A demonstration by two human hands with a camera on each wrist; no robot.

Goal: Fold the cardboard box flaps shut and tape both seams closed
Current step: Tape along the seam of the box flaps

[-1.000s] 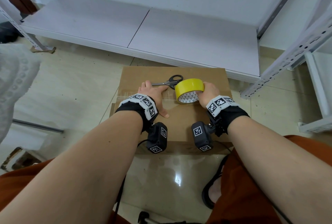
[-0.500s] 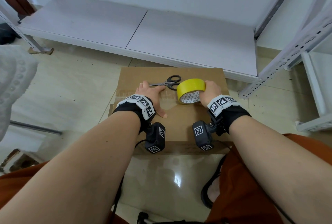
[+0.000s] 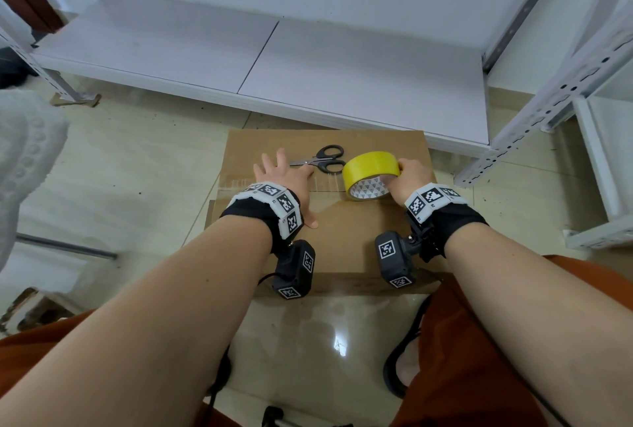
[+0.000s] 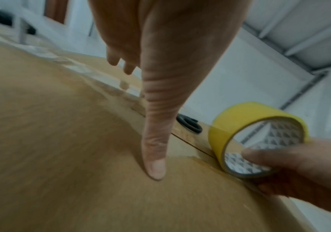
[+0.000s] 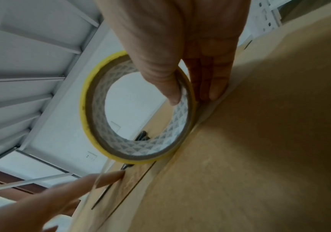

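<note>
Cardboard box (image 3: 346, 238): lies on the tiled floor (image 3: 137, 169) in front of the white shelf (image 3: 274, 56), its flaps folded flat, the seam running across its top.
Seam: clear tape already shines along the stretch under and beside the left hand.
Tape roll (image 3: 368, 173): yellow, stands on edge on the box, right on the seam, toward the box's right side.
Right hand (image 3: 412, 178): grips the roll, thumb inside the core, fingers (image 5: 210, 81) down the outside and touching the box top.
Left hand (image 3: 286, 183): lies flat on the box left of the roll, fingers straight and spread, thumb pressed to the cardboard; it holds nothing.
Scissors (image 3: 322, 161): black-handled, lie on the box's far flap, just beyond the left hand's fingertips and beside the roll.
</note>
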